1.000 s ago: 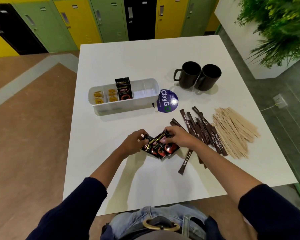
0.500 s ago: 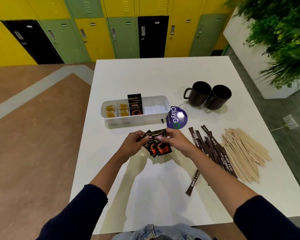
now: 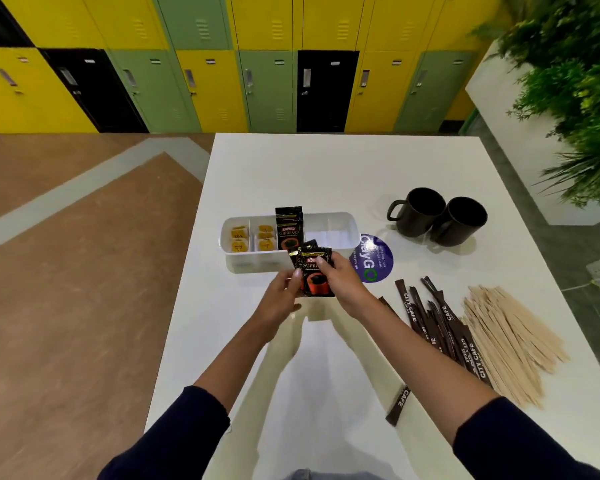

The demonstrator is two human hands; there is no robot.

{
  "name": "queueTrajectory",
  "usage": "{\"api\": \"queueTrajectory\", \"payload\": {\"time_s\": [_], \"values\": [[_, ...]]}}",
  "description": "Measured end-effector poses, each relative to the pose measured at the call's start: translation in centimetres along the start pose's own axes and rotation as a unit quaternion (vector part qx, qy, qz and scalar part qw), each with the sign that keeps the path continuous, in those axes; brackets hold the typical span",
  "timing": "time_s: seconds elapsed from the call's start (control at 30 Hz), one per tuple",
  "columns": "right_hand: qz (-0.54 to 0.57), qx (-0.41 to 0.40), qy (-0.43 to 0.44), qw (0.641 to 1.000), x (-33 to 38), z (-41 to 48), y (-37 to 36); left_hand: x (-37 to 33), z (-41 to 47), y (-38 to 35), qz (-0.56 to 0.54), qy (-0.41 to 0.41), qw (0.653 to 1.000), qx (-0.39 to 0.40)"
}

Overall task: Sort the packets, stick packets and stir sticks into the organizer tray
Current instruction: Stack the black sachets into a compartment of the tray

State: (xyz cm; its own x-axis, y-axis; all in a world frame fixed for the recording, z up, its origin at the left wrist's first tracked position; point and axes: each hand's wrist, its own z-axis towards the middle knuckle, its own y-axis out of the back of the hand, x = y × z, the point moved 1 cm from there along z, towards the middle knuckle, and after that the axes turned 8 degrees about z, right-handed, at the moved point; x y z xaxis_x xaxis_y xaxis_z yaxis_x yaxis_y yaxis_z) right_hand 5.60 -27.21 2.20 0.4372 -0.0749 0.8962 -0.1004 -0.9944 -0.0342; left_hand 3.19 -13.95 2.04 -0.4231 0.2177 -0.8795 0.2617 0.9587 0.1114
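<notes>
So I've got both hands on a little stack of coffee packets [image 3: 313, 271], left hand [image 3: 280, 299] pinching the left edge and right hand [image 3: 340, 278] gripping the right side, held just above the bench [image 3: 326, 168] right in front of the tray [image 3: 343, 225]. The tray's already got yellow tea packets [image 3: 252, 237] in its two left slots and a few coffee packets [image 3: 289, 227] standing in the next one. The right slots look empty, I think, though the glare makes it hard to say. Still to go: this stack, the brown stick packets [image 3: 440, 327] and the whole pile of wooden stir sticks [image 3: 510, 341] lying off to my right. I'd say it's roughly a third done.
</notes>
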Motion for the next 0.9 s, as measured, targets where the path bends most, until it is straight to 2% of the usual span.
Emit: {"api": "queueTrajectory", "payload": {"time_s": [0.1, 0.23, 0.37, 0.47, 0.57, 0.7, 0.9], "values": [[-0.03, 0.004, 0.01, 1.0, 0.5, -0.2, -1.0, -0.6, 0.1, -0.5, 0.027, -0.025, 0.999, 0.023], [-0.084, 0.007, 0.032, 0.996, 1.0, 0.0, -1.2, -0.8, 0.6, -0.5, 0.05, -0.039, 0.998, 0.005], [-0.151, 0.025, 0.09, 0.984, 1.7, 0.2, -0.3, -0.6, 0.8, 0.0, 0.077, -0.068, 0.995, 0.006], [-0.255, 0.07, 0.149, 0.953, 2.4, 0.4, 0.2, -0.3, 1.5, 0.3, 0.107, -0.082, 0.991, 0.001], [-0.338, 0.106, 0.169, 0.92, 2.9, 0.6, -0.3, 0.2, 2.6, 0.3, 0.141, -0.064, 0.988, -0.018], [-0.355, 0.121, 0.171, 0.911, 3.9, 1.1, -0.6, 0.2, 3.6, 0.6, 0.201, -0.034, 0.978, -0.036], [-0.369, 0.135, 0.174, 0.903, 5.8, 2.7, -1.1, -0.8, 5.0, 1.7, 0.266, -0.059, 0.962, -0.034]]}}
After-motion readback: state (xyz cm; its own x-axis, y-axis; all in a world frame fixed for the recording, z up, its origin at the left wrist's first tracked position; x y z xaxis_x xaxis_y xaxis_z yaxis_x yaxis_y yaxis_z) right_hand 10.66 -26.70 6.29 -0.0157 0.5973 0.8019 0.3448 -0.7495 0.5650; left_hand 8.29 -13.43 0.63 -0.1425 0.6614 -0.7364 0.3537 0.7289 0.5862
